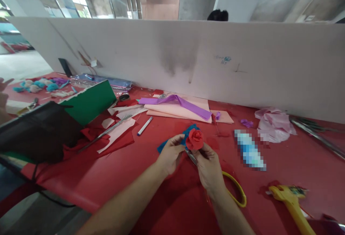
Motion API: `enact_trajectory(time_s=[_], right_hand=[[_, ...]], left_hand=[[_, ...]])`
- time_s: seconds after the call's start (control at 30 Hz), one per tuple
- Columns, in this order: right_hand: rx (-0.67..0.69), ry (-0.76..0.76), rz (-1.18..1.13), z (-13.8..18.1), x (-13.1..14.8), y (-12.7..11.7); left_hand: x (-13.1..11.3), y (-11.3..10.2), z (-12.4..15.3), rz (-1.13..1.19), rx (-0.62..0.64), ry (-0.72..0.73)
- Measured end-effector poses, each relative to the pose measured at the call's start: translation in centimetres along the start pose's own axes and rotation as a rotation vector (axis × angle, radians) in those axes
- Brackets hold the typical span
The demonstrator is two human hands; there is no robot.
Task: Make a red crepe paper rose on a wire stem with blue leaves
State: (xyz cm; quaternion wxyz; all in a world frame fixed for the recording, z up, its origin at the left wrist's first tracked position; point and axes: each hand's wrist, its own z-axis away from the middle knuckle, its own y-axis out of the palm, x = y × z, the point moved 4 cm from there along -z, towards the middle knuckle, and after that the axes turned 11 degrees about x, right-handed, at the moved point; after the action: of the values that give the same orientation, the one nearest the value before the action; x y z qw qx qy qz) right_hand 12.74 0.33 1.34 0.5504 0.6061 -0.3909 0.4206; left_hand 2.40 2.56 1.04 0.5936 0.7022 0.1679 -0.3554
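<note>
A red crepe-paper rose (pixel 194 139) is held up over the red table, its curled petals facing up. My right hand (pixel 209 165) is closed around the base of the rose from below and to the right. At its left edge, my left hand (pixel 172 153) is closed with thumb and fingers curled together against the flower; the exact contact is partly hidden. Blue crepe paper (pixel 162 146) shows behind the left hand and the rose. Scissors with a yellow handle (pixel 242 193) lie beneath my right hand and forearm, blades partly covered.
A yellow glue gun (pixel 292 202) lies at right, near a pixelated object (pixel 249 149) and crumpled pink plastic (pixel 275 125). Purple (pixel 185 106) and peach paper sheets lie ahead. A marker (pixel 145 126), paper scraps, a black bag (pixel 37 130) and a green board (pixel 90 103) are left. A white partition (pixel 129 55) stands behind.
</note>
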Motion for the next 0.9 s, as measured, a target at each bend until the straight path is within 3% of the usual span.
enact_trajectory(time_s=[0.1, 0.17, 0.27, 0.37, 0.47, 0.6, 0.77, 0.9], right_hand=[[-0.012, 0.003, 0.232, 0.8, 1.6, -0.4], [0.012, 0.043, 0.529, 2.0, 2.6, -1.8], [-0.003, 0.117, 1.061, 4.7, 2.6, -6.0], [0.05, 0.146, 1.335, 7.0, 1.0, -9.9], [0.155, 0.112, 1.401, 8.1, -0.3, -11.0], [0.189, 0.13, 1.365, 7.9, 0.4, -10.1], [0.086, 0.236, 0.987, 8.3, 1.6, -10.2], [-0.003, 0.149, 0.83, 9.1, 1.1, -10.6]], left_hand=[[0.1, -0.2, -0.2, 0.103, 0.015, -0.075], [-0.2, -0.5, -0.4, 0.174, 0.042, -0.109], [-0.9, -0.7, -0.4, 0.314, 0.074, -0.136], [-1.4, -0.6, -0.1, 0.426, 0.109, -0.158], [-1.6, -0.3, 0.3, 0.473, 0.161, -0.17], [-1.6, -0.1, 0.5, 0.499, 0.204, -0.189], [-1.8, -0.2, 0.4, 0.5, 0.18, -0.187], [-1.3, 0.1, 0.5, 0.45, 0.189, -0.208]])
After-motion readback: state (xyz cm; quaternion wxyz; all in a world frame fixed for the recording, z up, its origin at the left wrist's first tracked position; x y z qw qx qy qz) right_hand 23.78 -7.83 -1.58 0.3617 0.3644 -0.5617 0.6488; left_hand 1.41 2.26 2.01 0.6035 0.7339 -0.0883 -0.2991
